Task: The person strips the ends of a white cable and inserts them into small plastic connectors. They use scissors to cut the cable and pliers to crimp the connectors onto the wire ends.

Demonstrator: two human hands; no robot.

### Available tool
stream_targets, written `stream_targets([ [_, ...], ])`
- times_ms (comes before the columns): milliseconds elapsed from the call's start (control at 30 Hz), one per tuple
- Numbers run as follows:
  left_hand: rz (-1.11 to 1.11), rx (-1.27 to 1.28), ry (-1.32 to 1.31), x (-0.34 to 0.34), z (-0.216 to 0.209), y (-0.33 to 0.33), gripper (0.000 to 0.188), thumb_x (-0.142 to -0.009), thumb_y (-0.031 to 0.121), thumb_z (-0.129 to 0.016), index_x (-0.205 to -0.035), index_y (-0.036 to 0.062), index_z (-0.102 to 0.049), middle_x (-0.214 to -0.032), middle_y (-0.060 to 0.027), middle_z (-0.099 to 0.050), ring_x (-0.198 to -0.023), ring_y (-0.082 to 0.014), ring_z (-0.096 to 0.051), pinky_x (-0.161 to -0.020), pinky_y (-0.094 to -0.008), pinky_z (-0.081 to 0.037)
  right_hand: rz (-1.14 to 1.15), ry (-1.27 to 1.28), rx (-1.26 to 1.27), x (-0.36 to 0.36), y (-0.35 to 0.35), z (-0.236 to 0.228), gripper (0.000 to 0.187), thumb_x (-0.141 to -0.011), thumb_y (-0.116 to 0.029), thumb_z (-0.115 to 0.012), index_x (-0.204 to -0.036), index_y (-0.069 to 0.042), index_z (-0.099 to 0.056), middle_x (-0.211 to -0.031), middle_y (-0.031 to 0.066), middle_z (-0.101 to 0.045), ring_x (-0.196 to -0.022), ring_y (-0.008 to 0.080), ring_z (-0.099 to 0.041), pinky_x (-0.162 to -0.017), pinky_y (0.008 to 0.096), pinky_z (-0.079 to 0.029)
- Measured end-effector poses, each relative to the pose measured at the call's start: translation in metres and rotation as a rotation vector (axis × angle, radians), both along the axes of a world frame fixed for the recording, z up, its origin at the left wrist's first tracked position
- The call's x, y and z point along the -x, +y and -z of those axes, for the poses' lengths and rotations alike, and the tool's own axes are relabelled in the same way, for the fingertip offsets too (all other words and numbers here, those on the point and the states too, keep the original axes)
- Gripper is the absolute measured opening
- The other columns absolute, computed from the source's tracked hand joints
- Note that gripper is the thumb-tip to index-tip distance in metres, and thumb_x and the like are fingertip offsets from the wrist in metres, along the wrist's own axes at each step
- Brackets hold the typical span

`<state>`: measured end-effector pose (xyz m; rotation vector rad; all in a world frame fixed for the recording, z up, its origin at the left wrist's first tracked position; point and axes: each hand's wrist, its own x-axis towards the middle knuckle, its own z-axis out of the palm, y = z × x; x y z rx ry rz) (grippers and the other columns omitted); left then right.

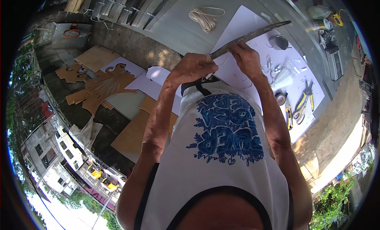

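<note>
A long, dark, slightly curved blade-like strip (263, 31) slants up to the right in front of my body. My right hand (246, 60) is closed on its lower part, with the fingers bent around its near edge. Close to the strip's lower end, my left hand (194, 67) is closed with thumb and fingers pinched together. A thin white tie (223, 61) shows between the two hands, and a white bit pokes out under the left fingers. Its exact kind is too small to tell. The left fist hides the strip's lower end.
White paper (241, 26) covers part of the grey table, bearing a dark round container (279, 42), clear plastic pieces (285, 76), a tape roll (280, 98) and yellow-black pliers (304, 98). Coiled cord (204, 19) lies beyond. Several similar strips (118, 8) lie far left; brown cut-outs (105, 85) lie left.
</note>
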<state>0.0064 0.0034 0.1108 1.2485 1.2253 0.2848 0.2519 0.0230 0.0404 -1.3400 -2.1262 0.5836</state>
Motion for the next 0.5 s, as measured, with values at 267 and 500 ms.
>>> stream_targets([
  [267, 0.035, -0.578, 0.37, -0.075, 0.024, 0.022, 0.032, -0.083, 0.019, -0.079, -0.104, -0.0025, -0.07, -0.09, -0.0185, -0.074, -0.078, -0.0297, -0.074, -0.07, -0.0372, -0.057, -0.008, 0.03, 0.003, -0.014, 0.0, -0.001, 0.04, -0.08, 0.007, -0.062, -0.113, -0.013, -0.068, -0.099, 0.0108, -0.068, -0.081, 0.036, -0.069, -0.068, 0.0431, -0.058],
  [500, -0.048, -0.623, 0.29, -0.094, 0.056, 0.032, 0.028, -0.081, 0.009, -0.077, -0.105, -0.0021, -0.072, -0.086, -0.0194, -0.074, -0.075, -0.0301, -0.073, -0.069, -0.037, -0.057, 0.056, 0.257, 0.143, -0.017, -0.002, 0.002, 0.027, -0.089, 0.006, -0.061, -0.113, -0.005, -0.066, -0.1, 0.0128, -0.072, -0.086, 0.0318, -0.072, -0.074, 0.0386, -0.058],
])
